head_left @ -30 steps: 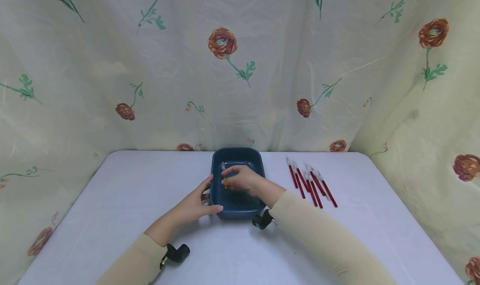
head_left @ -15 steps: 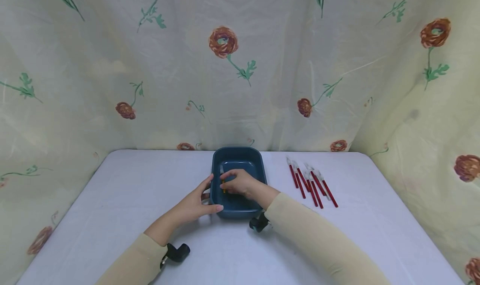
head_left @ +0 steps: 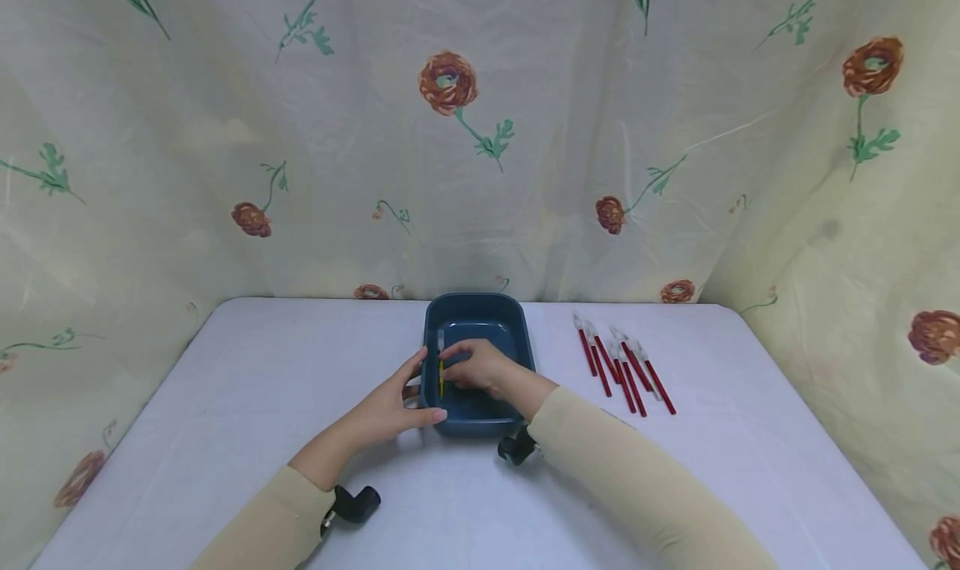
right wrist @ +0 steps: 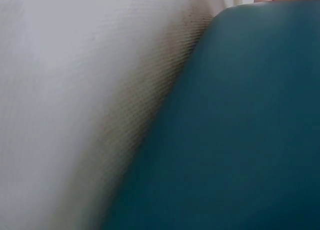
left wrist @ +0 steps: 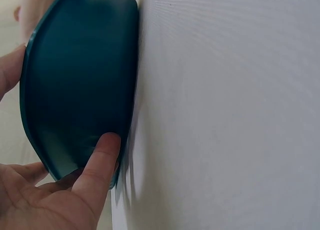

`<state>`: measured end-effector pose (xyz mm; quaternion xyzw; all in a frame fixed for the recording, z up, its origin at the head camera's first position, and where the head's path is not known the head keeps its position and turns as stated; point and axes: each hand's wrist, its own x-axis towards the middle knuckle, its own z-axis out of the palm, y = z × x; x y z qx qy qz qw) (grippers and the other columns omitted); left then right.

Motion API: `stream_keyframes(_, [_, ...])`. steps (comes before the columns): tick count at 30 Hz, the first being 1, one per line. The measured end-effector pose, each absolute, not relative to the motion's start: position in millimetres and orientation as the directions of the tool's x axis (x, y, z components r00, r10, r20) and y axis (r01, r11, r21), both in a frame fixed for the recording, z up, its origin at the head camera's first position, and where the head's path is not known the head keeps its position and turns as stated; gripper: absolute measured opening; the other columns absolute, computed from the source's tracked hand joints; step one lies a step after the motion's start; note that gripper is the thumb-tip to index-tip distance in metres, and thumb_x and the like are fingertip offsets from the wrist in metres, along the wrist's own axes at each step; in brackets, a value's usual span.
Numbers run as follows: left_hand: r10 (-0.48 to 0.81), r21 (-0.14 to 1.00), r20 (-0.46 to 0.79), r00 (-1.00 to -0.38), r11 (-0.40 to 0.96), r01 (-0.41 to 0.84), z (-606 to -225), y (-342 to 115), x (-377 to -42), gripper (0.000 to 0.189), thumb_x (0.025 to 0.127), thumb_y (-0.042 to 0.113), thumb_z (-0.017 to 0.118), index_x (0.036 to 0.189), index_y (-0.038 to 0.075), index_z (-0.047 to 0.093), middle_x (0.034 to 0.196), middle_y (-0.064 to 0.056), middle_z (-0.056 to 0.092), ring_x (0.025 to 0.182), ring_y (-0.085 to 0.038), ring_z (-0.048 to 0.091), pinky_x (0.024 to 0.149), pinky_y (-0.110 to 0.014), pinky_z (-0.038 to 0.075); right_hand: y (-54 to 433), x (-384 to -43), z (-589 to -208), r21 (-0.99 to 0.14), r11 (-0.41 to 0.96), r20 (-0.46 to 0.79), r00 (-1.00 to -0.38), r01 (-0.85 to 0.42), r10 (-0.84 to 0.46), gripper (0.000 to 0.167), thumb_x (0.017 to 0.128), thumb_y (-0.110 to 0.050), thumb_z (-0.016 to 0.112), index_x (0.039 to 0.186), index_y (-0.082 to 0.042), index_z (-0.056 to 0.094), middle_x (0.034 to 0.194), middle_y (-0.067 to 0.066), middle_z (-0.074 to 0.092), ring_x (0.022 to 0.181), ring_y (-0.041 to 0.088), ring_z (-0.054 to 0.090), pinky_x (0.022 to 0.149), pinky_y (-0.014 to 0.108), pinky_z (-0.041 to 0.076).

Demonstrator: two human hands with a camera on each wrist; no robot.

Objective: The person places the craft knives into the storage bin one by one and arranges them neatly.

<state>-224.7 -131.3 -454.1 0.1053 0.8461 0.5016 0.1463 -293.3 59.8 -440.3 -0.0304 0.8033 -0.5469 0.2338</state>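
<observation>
A dark blue rectangular tub (head_left: 480,428) stands on the table in the head view. My left hand (head_left: 390,405) holds its near left corner, thumb at the near rim and fingers along the left wall. In the left wrist view those fingers (left wrist: 97,175) press the outer wall. My right hand (head_left: 483,365) reaches inside the tub, fingertips pinching a slim yellow pen-like stick (head_left: 441,378) with a clear upper end. This stick lies along the tub's left inner wall, partly hidden by the fingers. The right wrist view shows mainly the tub's outer wall (right wrist: 240,120).
Several slim red pen-like sticks (head_left: 622,372) with clear ends lie in a loose bunch right of the tub. White cloth covers the table (head_left: 300,362). A flower-patterned curtain (head_left: 525,220) hangs behind the table's far edge and along its sides.
My right hand has moved slightly left and towards me inside the tub, bringing the yellow stick against the left inner wall and straighter along it. The left hand stays in place.
</observation>
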Motion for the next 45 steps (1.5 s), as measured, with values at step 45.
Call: stream_keyframes(45, [0.317,0.887,-0.154,-0.936,0.463,0.011,-454,-131,-224,0.105,0.084,0.038,0.082,0.162,0.027,0.013,0.164,-0.014,0.024,0.142,-0.042,0.037,0.103,-0.064,0.041,127,-267,-382,-0.886,0.46,-0.138,-0.921,-0.049,-0.363,0.028,0.095,-0.019,0.07,0.121,-0.009,0.068,0.109,0.01,0.065,0.109,0.037,0.063,0.094,0.044,0.054])
